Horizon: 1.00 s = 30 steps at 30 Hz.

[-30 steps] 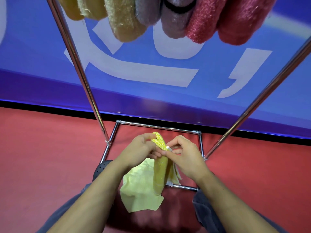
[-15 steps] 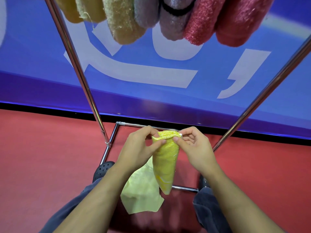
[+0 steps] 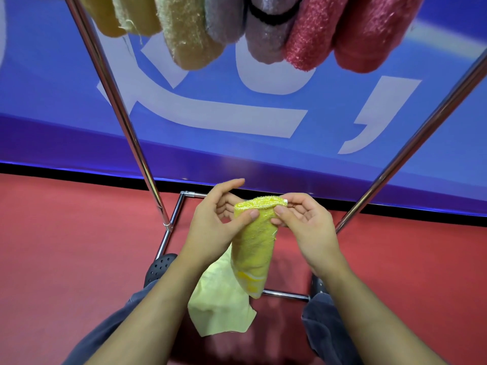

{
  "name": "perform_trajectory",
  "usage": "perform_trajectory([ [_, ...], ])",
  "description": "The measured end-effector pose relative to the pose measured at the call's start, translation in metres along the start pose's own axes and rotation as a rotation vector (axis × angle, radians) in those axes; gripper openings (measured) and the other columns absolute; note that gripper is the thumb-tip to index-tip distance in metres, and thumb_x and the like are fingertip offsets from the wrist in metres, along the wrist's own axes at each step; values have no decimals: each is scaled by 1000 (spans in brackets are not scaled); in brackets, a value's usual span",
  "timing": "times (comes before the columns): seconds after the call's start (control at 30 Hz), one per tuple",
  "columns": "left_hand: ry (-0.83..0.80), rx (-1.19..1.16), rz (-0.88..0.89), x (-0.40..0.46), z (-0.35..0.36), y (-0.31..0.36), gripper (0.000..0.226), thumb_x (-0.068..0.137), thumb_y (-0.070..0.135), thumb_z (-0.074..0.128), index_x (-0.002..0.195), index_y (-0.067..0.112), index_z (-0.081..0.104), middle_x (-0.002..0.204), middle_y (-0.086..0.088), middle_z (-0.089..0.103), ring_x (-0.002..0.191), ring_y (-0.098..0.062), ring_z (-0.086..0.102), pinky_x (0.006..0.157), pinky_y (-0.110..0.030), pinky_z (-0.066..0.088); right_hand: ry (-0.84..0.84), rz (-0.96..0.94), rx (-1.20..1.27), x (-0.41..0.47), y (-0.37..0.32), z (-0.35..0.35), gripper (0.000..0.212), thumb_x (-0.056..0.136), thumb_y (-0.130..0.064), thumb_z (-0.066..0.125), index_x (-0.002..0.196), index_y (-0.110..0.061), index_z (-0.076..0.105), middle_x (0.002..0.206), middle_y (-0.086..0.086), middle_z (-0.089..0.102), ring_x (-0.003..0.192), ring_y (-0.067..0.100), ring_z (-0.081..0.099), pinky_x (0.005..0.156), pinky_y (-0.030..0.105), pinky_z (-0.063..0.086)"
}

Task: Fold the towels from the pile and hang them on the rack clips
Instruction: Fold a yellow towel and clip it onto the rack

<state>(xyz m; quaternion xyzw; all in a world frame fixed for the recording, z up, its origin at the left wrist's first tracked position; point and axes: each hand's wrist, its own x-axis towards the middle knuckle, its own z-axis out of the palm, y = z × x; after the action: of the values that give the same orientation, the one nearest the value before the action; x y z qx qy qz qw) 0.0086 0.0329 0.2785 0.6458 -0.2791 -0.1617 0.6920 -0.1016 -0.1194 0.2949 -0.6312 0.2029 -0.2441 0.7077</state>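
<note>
A bright yellow towel (image 3: 254, 246), folded into a narrow strip, hangs down between my hands. My left hand (image 3: 213, 227) pinches its upper left edge with the thumb on the front. My right hand (image 3: 303, 222) pinches the upper right corner at the white hem. Below it a pale yellow cloth (image 3: 218, 309) lies on the red floor. Several folded towels hang from the rack at the top of the view: tan (image 3: 189, 35), grey-mauve (image 3: 266, 35) and red (image 3: 369, 32). The clips holding them are out of view.
The rack's two chrome uprights (image 3: 123, 122) (image 3: 411, 151) slant down to a chrome base frame (image 3: 168, 241) on the red floor. A blue banner with white lettering (image 3: 224, 119) stands behind. My dark shoe (image 3: 159, 267) and trouser legs are at the bottom.
Both hands have lifted the yellow towel and spread its top edge wider, from a bunched fold to a flat strip held at both upper corners. The view tilted slightly upward.
</note>
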Motion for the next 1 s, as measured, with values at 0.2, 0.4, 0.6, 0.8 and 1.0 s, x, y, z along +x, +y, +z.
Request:
perform_trajectory([
  [0.2,-95,-91,-99,-6,11,5,41,79,10,86,116,22,73,110,3,78,102,-11,73,88,-23,54,-38,-12,37,-5,-2,3,20,92,9,63,100,-9,67,75,0,73,67,11,70,71,19,57],
  [0.4,-49,29,-59,-5,19,5,20,88,13,77,104,25,79,102,7,80,99,-12,74,89,-25,56,-16,-38,77,-2,4,5,23,89,9,66,98,-12,67,80,-3,75,75,8,69,73,18,55],
  [0.6,-54,-17,-80,-2,15,8,21,89,10,75,100,27,78,99,7,80,91,-6,71,86,-25,56,-175,-47,-101,5,17,-5,62,71,-4,86,125,-17,60,121,-4,71,119,14,65,104,32,49],
  [0.8,-208,-41,-114,-5,19,17,20,89,3,74,103,16,78,99,2,80,91,-6,71,85,-20,55,-321,56,-142,-1,21,0,65,68,-4,88,127,-22,66,121,0,75,114,15,69,97,32,55],
  [1.0,-196,-44,-80,-6,13,33,19,87,1,74,98,16,78,91,10,79,86,-2,71,78,-16,53,-273,67,-186,-5,19,1,26,71,-9,90,96,-10,80,97,15,79,93,35,76,79,50,60],
])
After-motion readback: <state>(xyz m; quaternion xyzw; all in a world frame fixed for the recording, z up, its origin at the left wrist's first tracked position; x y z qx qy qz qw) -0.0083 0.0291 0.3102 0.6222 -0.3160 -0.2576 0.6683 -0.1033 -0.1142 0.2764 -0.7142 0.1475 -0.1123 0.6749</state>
